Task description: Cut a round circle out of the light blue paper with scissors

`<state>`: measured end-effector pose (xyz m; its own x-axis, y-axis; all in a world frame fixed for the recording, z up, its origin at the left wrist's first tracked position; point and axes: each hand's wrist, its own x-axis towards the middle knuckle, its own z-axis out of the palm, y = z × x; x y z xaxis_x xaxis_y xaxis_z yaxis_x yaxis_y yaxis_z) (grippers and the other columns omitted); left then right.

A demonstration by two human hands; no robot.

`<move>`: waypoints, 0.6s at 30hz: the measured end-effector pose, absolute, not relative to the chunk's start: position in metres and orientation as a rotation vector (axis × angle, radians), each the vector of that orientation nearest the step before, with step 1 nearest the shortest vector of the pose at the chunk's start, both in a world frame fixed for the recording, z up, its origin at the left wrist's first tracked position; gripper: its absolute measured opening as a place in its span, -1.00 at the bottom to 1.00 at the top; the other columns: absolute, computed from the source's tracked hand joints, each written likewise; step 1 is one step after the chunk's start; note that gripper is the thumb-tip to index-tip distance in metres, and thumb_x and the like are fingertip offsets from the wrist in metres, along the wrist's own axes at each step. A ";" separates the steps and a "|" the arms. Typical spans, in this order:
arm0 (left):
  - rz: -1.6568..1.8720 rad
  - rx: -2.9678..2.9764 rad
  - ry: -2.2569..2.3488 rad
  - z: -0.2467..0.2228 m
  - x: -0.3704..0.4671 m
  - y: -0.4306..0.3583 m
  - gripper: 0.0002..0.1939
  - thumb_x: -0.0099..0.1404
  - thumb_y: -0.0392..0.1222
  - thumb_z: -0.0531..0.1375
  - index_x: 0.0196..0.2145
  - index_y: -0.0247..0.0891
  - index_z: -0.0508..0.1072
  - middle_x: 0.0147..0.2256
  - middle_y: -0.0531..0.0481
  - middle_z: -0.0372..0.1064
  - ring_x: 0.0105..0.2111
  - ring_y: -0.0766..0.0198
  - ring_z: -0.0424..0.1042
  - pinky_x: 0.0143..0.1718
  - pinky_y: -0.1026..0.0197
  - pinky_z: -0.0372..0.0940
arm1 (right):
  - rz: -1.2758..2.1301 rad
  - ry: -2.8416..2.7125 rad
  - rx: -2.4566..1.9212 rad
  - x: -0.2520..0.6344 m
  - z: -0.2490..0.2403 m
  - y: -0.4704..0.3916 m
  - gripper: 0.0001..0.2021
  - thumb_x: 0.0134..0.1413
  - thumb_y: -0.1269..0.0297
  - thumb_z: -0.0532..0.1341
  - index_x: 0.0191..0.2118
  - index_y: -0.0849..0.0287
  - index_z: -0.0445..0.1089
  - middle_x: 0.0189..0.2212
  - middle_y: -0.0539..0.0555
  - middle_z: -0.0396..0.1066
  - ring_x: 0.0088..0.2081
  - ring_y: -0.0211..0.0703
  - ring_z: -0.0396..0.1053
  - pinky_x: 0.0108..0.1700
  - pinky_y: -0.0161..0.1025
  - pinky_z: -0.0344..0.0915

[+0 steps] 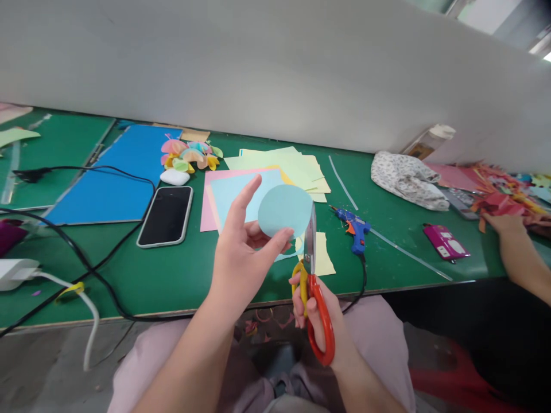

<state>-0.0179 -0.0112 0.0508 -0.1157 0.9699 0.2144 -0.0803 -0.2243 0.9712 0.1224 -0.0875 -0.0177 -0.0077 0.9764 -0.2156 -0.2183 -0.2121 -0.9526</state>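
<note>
Left hand (245, 241): pinching the light-blue paper disc (284, 209) between thumb and fingers, index finger raised
Right hand (321, 312): gripping scissors (309, 258) by their red and yellow handles, lower centre of the frame
Disc position: centre of the frame, right edge beside the blades; cannot tell whether they touch
Paper sheets (279, 158): behind the disc on the green tabletop (387, 246), pale green, pink and blue
Hot glue gun (355, 226): blue, right of centre
Smartphone (166, 217): left of centre, near a white case (174, 176)
Paper flowers (191, 154): upper left, above the case
Co-worker's hand (505, 222): right edge, at reddish paper pieces (499, 198)
</note>
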 end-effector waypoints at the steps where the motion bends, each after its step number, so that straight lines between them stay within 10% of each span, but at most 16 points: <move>1: 1.505 1.245 1.109 0.052 -0.018 -0.011 -0.13 0.13 -0.31 0.42 0.35 -0.07 0.25 -0.45 0.11 0.55 -0.55 0.24 0.57 -0.41 0.16 0.60 | 1.448 -0.922 -1.208 0.123 -0.018 -0.088 -0.28 -0.19 -0.51 0.34 -0.21 0.11 0.40 -0.59 -0.15 0.17 -0.61 -0.35 0.06 -0.57 -0.36 0.14; 18: 1.440 1.338 1.078 0.051 -0.024 -0.009 -0.18 0.15 -0.27 0.43 0.33 -0.07 0.30 -0.53 0.15 0.51 -0.57 0.22 0.55 -0.43 0.14 0.58 | 1.406 -0.974 -1.216 0.130 -0.014 -0.088 -0.37 -0.04 -0.43 0.30 -0.19 0.09 0.47 -0.53 -0.06 0.24 -0.54 -0.24 0.13 -0.47 -0.26 0.15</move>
<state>-0.0245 -0.0088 0.0509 -0.0438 0.9685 0.2451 -0.0380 -0.2468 0.9683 0.1296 -0.0877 -0.0143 0.0011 0.9831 -0.1829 -0.1747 -0.1799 -0.9680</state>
